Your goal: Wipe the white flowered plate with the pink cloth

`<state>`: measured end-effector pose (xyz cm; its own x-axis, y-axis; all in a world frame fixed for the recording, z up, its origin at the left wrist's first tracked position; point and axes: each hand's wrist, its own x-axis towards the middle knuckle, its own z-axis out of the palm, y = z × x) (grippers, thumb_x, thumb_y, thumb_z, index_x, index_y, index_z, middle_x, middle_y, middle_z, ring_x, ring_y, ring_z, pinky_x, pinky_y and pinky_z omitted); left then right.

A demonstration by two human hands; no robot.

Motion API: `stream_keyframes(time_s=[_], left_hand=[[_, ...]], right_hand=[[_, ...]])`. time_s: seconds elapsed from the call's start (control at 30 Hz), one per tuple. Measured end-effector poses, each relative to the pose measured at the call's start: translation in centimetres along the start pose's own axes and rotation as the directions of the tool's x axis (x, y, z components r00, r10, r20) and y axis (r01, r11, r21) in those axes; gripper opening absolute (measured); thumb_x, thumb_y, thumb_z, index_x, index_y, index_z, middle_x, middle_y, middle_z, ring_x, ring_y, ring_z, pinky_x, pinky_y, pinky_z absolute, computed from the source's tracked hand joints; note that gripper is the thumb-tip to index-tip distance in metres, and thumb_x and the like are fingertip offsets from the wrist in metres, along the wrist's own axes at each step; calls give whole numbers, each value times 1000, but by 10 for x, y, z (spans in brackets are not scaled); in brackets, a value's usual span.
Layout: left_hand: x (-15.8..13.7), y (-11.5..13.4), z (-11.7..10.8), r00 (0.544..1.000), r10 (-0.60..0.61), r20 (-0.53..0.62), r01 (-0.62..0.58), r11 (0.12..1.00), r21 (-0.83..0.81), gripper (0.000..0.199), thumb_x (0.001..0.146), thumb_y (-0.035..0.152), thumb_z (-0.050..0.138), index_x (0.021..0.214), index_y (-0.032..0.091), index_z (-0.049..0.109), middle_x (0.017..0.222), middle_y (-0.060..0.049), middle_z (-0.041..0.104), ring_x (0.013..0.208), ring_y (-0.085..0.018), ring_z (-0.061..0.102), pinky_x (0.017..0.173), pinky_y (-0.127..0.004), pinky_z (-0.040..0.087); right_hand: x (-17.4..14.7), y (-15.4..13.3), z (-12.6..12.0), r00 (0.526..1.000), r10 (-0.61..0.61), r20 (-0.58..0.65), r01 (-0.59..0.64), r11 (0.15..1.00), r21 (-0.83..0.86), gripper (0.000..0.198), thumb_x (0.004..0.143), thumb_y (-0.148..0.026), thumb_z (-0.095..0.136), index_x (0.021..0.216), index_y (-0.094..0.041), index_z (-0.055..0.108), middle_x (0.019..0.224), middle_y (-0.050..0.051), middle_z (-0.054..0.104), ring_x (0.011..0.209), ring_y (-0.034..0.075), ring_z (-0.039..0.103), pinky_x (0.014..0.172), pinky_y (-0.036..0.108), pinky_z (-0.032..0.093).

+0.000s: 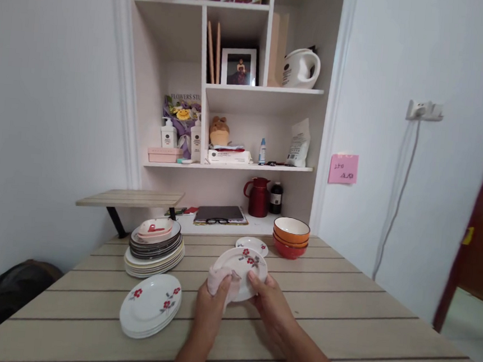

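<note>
A white plate with red flowers (234,262) is held tilted above the table between my two hands. My right hand (271,302) grips its right side, thumb on the upper face and fingers underneath. At the plate's left edge, my left hand (213,302) is closed on a pale pink cloth (221,280), which folds over the rim. Behind it, another flowered plate (253,245) lies on the table. To the left of my hands sits a short stack of matching flowered plates (150,305).
At the table's back left stands a taller stack of plates (154,258) topped by a small dish (155,228). Orange and red bowls (290,237) are nested at the back right. Beyond are a red jug (258,197), a dark folder (219,214) and a white shelf unit (266,96).
</note>
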<state>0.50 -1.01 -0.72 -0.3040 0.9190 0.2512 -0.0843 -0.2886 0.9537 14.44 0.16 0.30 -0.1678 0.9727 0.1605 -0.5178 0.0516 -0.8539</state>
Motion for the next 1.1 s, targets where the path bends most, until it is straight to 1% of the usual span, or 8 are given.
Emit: stream_keyframes(time_s=[0.17, 0.27, 0.43, 0.6, 0.67, 0.73, 0.83, 1.1], left_hand=[[2, -7, -4, 1000, 14, -5, -14, 998, 53, 46, 72, 49, 71, 97, 11, 74, 97, -15, 77, 92, -30, 71, 83, -37, 53], [3, -7, -4, 993, 117, 10, -117, 983, 144, 35, 74, 40, 69, 96, 14, 74, 96, -12, 77, 90, -28, 71, 83, -37, 53], [1, -6, -2, 923, 365, 120, -384, 887, 255, 21, 80, 25, 63, 97, 18, 72, 93, -8, 76, 87, -23, 70, 84, -35, 53], [3, -11, -7, 786, 562, 260, -613, 650, 449, 22, 81, 16, 59, 98, 22, 72, 96, -8, 72, 93, -25, 66, 86, -41, 52], [4, -11, -9, 762, 583, 283, -636, 592, 495, 22, 82, 16, 57, 97, 22, 71, 95, -9, 71, 92, -26, 65, 85, -42, 52], [3, -8, -10, 766, 570, 297, -632, 584, 509, 22, 83, 16, 55, 98, 22, 71, 93, -8, 70, 90, -26, 64, 82, -42, 52], [0, -2, -9, 794, 538, 284, -604, 642, 472, 23, 83, 17, 55, 100, 22, 71, 92, -8, 69, 90, -26, 63, 82, -41, 50], [-3, 8, -1, 944, 313, 101, -323, 939, 120, 22, 78, 29, 65, 96, 18, 70, 88, -5, 72, 84, -21, 67, 78, -30, 52]], right_hand=[[-1, -3, -2, 999, -30, 14, 32, 992, -119, 45, 72, -44, 76, 107, -19, 63, 95, 9, 73, 84, 25, 67, 74, 38, 53], [2, -5, -7, 978, -198, -59, 170, 936, -309, 45, 67, -37, 78, 106, -21, 61, 92, 6, 70, 81, 24, 64, 69, 35, 52], [3, -11, -16, 896, -445, 8, 346, 685, -641, 33, 76, -26, 66, 108, -21, 60, 87, 3, 67, 73, 21, 61, 69, 34, 50], [-2, -15, -14, 719, -658, 222, 531, 315, -787, 47, 79, -11, 54, 124, -24, 56, 125, 10, 56, 109, 27, 56, 93, 42, 46], [-4, -16, -14, 701, -645, 304, 539, 202, -817, 41, 80, -8, 50, 116, -25, 60, 118, 9, 60, 109, 26, 56, 92, 42, 45], [-5, -16, -14, 723, -596, 349, 536, 165, -828, 28, 83, -9, 49, 99, -25, 64, 101, 7, 65, 97, 25, 59, 86, 39, 45], [-6, -18, -15, 764, -557, 325, 529, 253, -810, 15, 87, -15, 50, 86, -24, 62, 87, 5, 65, 85, 23, 59, 77, 34, 45], [-7, -16, -7, 934, -334, 126, 349, 785, -512, 12, 83, -32, 60, 80, -21, 56, 68, -3, 54, 67, 17, 48, 62, 26, 37]])
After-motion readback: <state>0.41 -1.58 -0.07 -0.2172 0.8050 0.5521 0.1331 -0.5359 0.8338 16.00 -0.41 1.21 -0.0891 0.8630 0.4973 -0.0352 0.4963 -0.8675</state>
